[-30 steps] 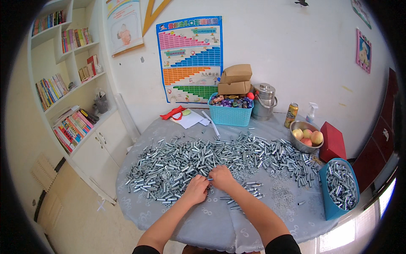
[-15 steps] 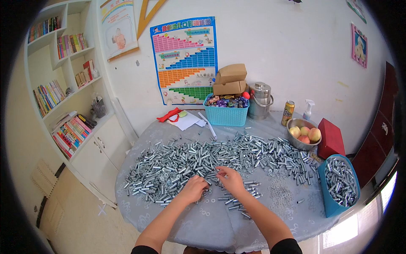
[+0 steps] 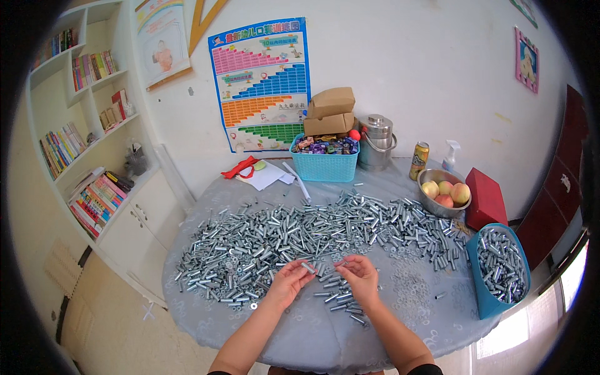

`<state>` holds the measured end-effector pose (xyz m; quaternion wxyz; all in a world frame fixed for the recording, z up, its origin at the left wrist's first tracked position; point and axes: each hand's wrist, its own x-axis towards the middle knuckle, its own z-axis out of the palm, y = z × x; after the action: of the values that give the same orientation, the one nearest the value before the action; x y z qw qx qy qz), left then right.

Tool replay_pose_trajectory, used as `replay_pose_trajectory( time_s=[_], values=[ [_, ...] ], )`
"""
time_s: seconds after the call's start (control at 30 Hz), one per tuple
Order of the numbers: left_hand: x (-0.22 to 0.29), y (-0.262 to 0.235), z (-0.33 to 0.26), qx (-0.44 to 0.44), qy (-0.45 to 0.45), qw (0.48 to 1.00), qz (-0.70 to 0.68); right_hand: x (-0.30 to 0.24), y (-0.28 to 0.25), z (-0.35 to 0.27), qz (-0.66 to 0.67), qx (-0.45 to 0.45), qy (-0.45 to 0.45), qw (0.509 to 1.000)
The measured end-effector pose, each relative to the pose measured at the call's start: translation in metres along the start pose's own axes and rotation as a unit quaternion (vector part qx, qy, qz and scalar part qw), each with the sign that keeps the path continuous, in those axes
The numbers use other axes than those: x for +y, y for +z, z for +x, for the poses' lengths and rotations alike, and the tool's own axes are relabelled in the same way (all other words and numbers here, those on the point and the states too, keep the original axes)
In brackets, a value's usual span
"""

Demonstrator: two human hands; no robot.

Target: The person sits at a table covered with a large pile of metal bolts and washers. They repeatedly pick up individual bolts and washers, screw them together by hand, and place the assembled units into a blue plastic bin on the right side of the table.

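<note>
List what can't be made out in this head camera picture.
All in the head view:
- Right hand: too small to tell what, if anything, its fingertips pinch.
- Metal sleeve in the left hand: partly hidden by the fingers.
- Sleeve heap: upper pieces hide those beneath.
- Blue bin: wall and top sleeves hide its bottom.
- Wooden triangle: cut off by the top edge.
</note>
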<state>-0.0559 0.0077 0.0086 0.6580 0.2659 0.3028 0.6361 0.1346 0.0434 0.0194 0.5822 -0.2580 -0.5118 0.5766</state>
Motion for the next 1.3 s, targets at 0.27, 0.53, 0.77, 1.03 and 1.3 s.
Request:
replay_pose_trajectory(
  time_s=[0.27, 0.53, 0.77, 1.03, 1.3],
  values=[
    [-0.025, 0.010, 0.007, -0.001, -0.032, 0.999, -0.039, 0.004, 0.001, -0.003, -0.031, 0.018, -0.018, 0.999],
    [-0.030, 0.021, 0.006, -0.005, 0.043, 0.953, 0.300, 0.002, -0.003, 0.000, -0.132, 0.016, -0.032, 0.991],
    [-0.028, 0.038, 0.006, 0.004, 0.135, 0.919, 0.370, 0.000, 0.001, 0.001, -0.253, -0.019, -0.058, 0.965],
    [-0.039, 0.033, 0.005, 0.031, 0.143, 0.929, 0.340, -0.008, -0.009, 0.002, -0.423, -0.085, -0.154, 0.889],
    [-0.037, 0.019, 0.008, 0.046, 0.155, 0.948, 0.273, -0.026, -0.114, 0.025, -0.564, 0.169, 0.035, 0.808]
  ],
)
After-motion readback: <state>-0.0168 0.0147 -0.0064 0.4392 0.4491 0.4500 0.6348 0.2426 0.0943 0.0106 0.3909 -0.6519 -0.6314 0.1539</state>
